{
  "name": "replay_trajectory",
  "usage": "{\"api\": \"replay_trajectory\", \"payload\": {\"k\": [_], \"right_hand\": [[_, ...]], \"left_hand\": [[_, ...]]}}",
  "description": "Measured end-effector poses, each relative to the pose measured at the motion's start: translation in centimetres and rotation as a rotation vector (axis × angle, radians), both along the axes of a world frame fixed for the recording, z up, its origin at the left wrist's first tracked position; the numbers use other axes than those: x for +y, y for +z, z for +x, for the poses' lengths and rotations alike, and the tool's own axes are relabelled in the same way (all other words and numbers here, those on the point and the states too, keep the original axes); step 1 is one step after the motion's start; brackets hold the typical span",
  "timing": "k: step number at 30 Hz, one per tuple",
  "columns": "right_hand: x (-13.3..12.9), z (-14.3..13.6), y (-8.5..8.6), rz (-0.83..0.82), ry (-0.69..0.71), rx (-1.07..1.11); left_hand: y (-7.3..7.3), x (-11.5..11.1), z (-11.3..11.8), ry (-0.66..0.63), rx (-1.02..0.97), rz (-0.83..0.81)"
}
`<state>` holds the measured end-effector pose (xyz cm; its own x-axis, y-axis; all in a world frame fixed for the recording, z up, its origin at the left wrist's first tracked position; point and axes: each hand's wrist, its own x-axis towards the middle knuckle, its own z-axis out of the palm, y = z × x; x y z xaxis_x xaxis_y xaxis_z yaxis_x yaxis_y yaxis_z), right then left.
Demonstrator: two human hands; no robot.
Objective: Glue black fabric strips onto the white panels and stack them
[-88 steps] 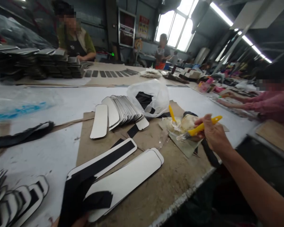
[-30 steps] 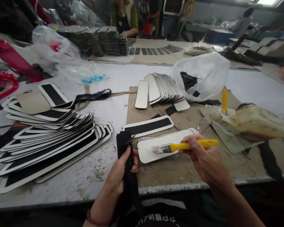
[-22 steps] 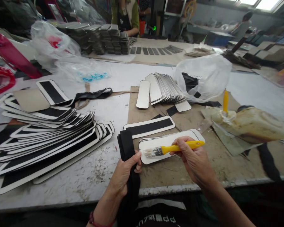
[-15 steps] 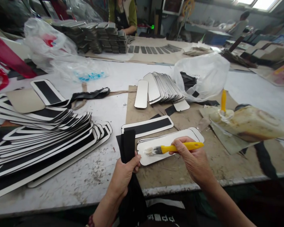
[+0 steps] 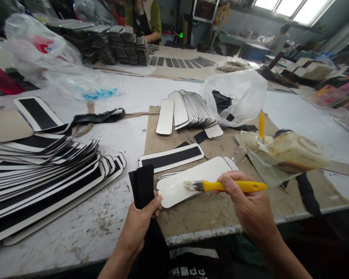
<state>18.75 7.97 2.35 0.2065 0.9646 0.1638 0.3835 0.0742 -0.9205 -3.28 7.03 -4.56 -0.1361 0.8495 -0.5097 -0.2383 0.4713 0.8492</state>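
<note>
The right hand [image 5: 248, 197] has its fingers clamped around a yellow-handled paintbrush with pale bristles [image 5: 209, 186]. The bristles touch a long white board with round corners [image 5: 209, 170] on a brown card sheet [image 5: 209, 221], and wet shine shows toward its 8 o'clock end. The left hand [image 5: 141, 217] pinches flat black strips [image 5: 142, 184], thumb by the board's 8 o'clock edge. From that board, a black-striped white board [image 5: 171, 158] lies at 11 o'clock, a fanned row of white boards [image 5: 192, 110] at 12, a cloudy yellowish bottle [image 5: 301, 151] at 2, and a pile of black-striped boards [image 5: 61, 186] at 9.
</note>
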Motion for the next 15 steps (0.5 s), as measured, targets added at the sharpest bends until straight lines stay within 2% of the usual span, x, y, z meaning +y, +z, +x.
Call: {"api": "replay_trajectory", "payload": {"k": [3, 6, 11, 15], "right_hand": [[-0.1, -2.7, -0.7, -0.055, 0.080, 0.179], [0.2, -3.0, -1.6, -0.020, 0.084, 0.100], [0.7, 1.3, -1.8, 0.148, -0.071, -0.262], [0.9, 3.9, -1.2, 0.219, -0.098, -0.450]], "left_hand": [[0.3, -0.1, 0.0, -0.016, 0.001, 0.005], [0.4, -0.2, -0.1, -0.010, 0.018, -0.002], [-0.6, -0.3, -0.2, 0.040, 0.037, -0.008], [-0.6, -0.4, 0.1, 0.093, 0.045, -0.034]]}}
